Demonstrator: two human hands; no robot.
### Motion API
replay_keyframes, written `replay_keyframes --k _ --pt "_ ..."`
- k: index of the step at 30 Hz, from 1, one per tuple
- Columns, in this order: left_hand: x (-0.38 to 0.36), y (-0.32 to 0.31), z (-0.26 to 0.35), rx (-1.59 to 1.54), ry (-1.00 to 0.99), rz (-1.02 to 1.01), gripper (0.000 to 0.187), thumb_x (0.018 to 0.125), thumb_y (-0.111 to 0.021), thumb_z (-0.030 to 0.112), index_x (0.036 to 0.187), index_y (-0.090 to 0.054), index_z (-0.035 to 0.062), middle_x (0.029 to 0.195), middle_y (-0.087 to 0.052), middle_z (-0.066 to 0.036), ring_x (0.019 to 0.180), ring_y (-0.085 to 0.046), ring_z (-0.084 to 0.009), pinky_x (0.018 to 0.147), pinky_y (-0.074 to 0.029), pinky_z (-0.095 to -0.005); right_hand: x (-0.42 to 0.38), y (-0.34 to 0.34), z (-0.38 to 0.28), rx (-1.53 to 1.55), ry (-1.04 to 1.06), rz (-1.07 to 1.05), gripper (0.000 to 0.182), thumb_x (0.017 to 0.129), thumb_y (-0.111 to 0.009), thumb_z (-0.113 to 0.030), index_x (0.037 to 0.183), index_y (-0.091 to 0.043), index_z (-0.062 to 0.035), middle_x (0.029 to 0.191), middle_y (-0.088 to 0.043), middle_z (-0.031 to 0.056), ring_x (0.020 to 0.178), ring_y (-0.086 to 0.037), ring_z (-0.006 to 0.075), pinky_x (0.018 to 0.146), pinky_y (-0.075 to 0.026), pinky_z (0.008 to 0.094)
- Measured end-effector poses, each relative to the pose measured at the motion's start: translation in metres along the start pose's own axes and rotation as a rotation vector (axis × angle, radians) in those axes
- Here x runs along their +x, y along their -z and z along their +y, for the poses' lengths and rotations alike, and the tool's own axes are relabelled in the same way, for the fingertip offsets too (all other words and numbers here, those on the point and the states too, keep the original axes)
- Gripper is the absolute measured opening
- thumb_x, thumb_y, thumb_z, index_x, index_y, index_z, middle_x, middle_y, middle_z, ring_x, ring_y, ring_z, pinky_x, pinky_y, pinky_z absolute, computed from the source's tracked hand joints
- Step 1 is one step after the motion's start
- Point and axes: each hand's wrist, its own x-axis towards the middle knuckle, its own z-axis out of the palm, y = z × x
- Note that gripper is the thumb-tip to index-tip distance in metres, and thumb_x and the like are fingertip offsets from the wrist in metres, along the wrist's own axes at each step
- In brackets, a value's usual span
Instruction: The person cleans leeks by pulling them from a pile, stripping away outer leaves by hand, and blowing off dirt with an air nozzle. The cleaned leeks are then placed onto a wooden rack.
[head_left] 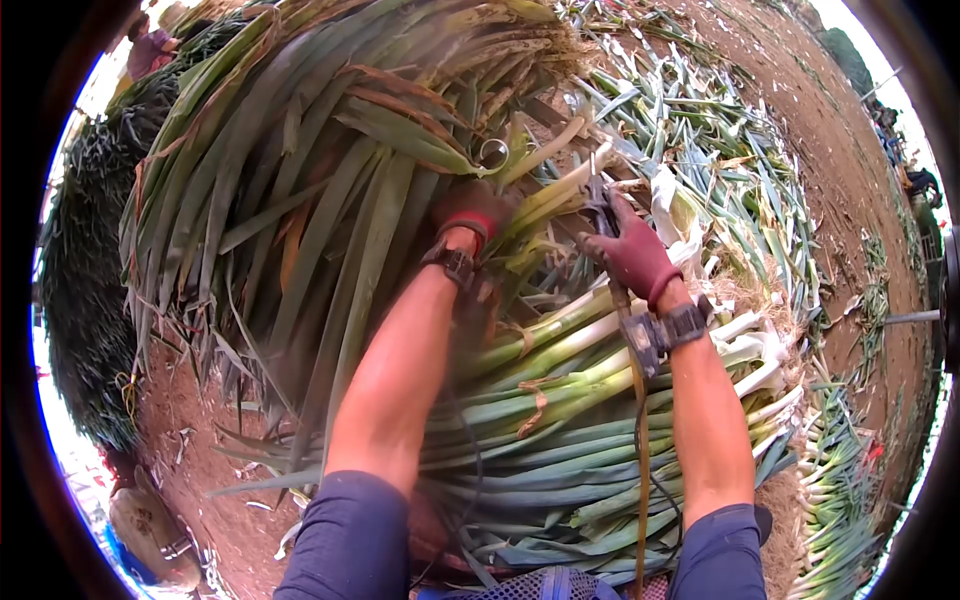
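Both hands wear dark red gloves. My left hand [472, 208] is closed around the stalks of a leek [545, 205], whose pale root end points up and right. My right hand [632, 245] grips a dark metal tool [602, 205] near that leek's white end, with a strap and cable running down from the wrist. To the left and above lies a big heap of long green leek leaves [330, 190]. Below my hands, a pile of leeks [590, 420] lies with white ends to the right.
Cut leaf scraps [700, 130] cover the soil at the upper right. A row of leeks [835, 490] lies at the lower right. At the lower left stands a sack [152, 530]. A person [150, 50] is at the upper left, and others are at the far right.
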Motion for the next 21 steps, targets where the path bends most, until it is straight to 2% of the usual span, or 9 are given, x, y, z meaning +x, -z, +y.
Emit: replay_keyframes --k 4,6,8,10,12,13,14,16,21 --pt "-0.033 -0.014 -0.002 0.237 -0.22 0.077 0.048 0.091 -0.074 0.049 0.118 -0.079 0.0097 0.112 -0.078 -0.02 0.106 -0.075 -0.0373 0.096 -0.056 -0.0482 -0.041 -0.006 0.014 0.033 0.097 0.073 0.101 0.087 -0.081 -0.037 0.163 -0.032 0.0089 0.132 -0.067 0.0353 0.119 -0.071 0.0419 0.104 -0.054 0.0414" --pt "-0.02 -0.043 -0.023 0.384 -0.457 0.429 0.043 0.083 -0.078 0.043 0.111 -0.078 0.0099 0.107 -0.078 -0.019 0.104 -0.075 -0.0367 0.096 -0.057 -0.0483 -0.074 -0.006 -0.003 0.241 0.056 -0.094 0.103 0.087 -0.08 -0.04 0.164 -0.031 0.0064 0.134 -0.066 0.0362 0.12 -0.07 0.0425 0.105 -0.054 0.0406" --pt "-0.016 -0.041 -0.024 0.355 -0.432 0.411 0.043 0.08 -0.078 0.04 0.111 -0.078 0.0103 0.107 -0.078 -0.019 0.104 -0.074 -0.0371 0.096 -0.057 -0.0486 -0.104 -0.006 -0.024 0.263 0.048 -0.23 0.104 0.087 -0.08 -0.042 0.166 -0.03 0.0031 0.132 -0.067 0.0365 0.12 -0.07 0.0429 0.104 -0.054 0.0407" --pt "-0.017 -0.031 -0.016 0.326 -0.405 0.388 0.042 0.078 -0.078 0.037 0.111 -0.078 0.0106 0.107 -0.078 -0.019 0.104 -0.074 -0.0374 0.095 -0.057 -0.0489 -0.113 -0.012 -0.024 0.155 0.118 -0.194 0.105 0.086 -0.08 -0.043 0.166 -0.03 0.0009 0.129 -0.068 0.0355 0.118 -0.071 0.0423 0.101 -0.055 0.0419" --pt "-0.016 -0.018 -0.009 0.342 -0.283 0.155 0.041 0.077 -0.076 0.033 0.113 -0.078 0.013 0.11 -0.077 -0.019 0.106 -0.074 -0.0377 0.096 -0.057 -0.0483 -0.104 -0.01 -0.028 0.083 0.023 -0.207 0.106 0.086 -0.081 -0.044 0.166 -0.03 0.0014 0.125 -0.07 0.0353 0.116 -0.071 0.0432 0.099 -0.056 0.043" --pt "-0.016 -0.017 -0.009 0.343 -0.283 0.156 0.041 0.077 -0.076 0.033 0.113 -0.078 0.013 0.11 -0.077 -0.019 0.106 -0.074 -0.0377 0.096 -0.057 -0.0483 -0.093 -0.004 -0.037 0.045 -0.121 -0.218 0.106 0.085 -0.081 -0.044 0.166 -0.03 0.0015 0.121 -0.072 0.0342 0.112 -0.072 0.0441 0.099 -0.055 0.0432" --pt "-0.015 -0.016 -0.01 0.329 -0.276 0.151 0.042 0.077 -0.076 0.031 0.114 -0.078 0.0142 0.11 -0.078 -0.019 0.107 -0.074 -0.0375 0.096 -0.057 -0.0479 -0.079 -0.006 -0.03 0.046 -0.119 -0.218 0.106 0.085 -0.081 -0.044 0.166 -0.03 0.0015 0.121 -0.072 0.0342 0.112 -0.072 0.0441 0.099 -0.055 0.0432" --pt "-0.014 -0.017 -0.01 0.313 -0.27 0.142 0.042 0.076 -0.075 0.03 0.116 -0.079 0.0155 0.11 -0.078 -0.018 0.107 -0.074 -0.0374 0.096 -0.057 -0.0476 -0.053 -0.011 -0.018 -0.017 0.007 -0.034 0.106 0.086 -0.081 -0.043 0.167 -0.029 0.0014 0.119 -0.073 0.0332 0.109 -0.073 0.0443 0.1 -0.055 0.0432" --pt "-0.015 -0.016 -0.01 0.318 -0.258 0.141 0.045 0.076 -0.074 0.03 0.119 -0.079 0.0182 0.11 -0.078 -0.017 0.107 -0.074 -0.0365 0.096 -0.057 -0.0466 -0.003 -0.007 -0.01 -0.087 -0.152 0.03 0.101 0.083 -0.079 -0.035 0.166 -0.033 0.0009 0.125 -0.072 0.0314 0.115 -0.072 0.0419 0.101 -0.055 0.0433"
